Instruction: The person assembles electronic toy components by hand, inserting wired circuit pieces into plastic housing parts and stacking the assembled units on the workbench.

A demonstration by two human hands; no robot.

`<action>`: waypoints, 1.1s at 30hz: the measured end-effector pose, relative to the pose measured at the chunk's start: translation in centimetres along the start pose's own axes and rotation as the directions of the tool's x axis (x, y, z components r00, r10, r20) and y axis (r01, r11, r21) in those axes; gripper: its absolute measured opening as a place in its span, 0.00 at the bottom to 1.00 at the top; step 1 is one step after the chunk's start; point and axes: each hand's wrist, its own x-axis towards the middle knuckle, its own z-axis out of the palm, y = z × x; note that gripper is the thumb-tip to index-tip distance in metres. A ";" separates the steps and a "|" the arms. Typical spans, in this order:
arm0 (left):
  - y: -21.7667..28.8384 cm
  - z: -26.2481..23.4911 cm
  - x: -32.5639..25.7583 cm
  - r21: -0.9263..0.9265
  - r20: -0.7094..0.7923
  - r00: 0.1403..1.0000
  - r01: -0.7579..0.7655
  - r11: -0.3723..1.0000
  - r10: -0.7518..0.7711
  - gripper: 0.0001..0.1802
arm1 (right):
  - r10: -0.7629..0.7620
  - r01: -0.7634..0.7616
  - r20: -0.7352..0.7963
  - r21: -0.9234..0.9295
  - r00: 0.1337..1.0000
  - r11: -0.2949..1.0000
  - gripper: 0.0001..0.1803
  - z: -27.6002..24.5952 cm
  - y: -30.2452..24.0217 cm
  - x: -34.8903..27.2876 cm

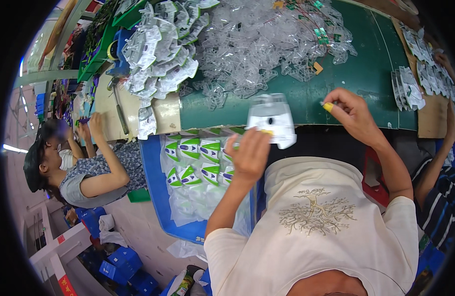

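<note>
A white plastic housing with a clear top end and a dark oval hole is blurred by motion at the table's front edge. My left hand grips its lower end, with a bit of yellow showing at a fingertip. To the right, over the green table, my right hand is closed in a pinch. A yellow cover sits on one of its fingertips. Whatever lies between these fingers is too small to make out. Beyond both hands spreads a large heap of clear plastic parts.
Stacked white-and-green housings stand at the far left, near a hammer. Below the table edge, a blue crate holds rows of white, green and purple pieces. More white housings lie at right. Co-workers sit on both sides.
</note>
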 end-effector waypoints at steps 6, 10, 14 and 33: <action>4.2 3.6 2.7 -0.075 0.088 0.996 0.035 0.997 -0.029 0.17 | -0.431 0.403 0.011 -0.376 0.902 0.835 0.05 3.4 0.4 0.8; 4.2 4.3 2.9 -0.142 0.148 0.989 0.039 0.989 -0.018 0.18 | -0.548 0.466 0.072 -0.626 0.833 0.626 0.07 5.1 0.3 2.1; 2.9 3.2 4.8 -0.323 0.178 0.984 0.041 0.945 0.018 0.17 | -0.531 0.511 0.208 -0.681 0.822 0.524 0.09 4.8 1.1 2.6; 0.2 4.5 7.2 -0.120 -0.048 0.998 -0.037 0.992 0.031 0.14 | -0.461 0.437 0.147 -0.650 0.875 0.622 0.15 2.2 1.6 -0.3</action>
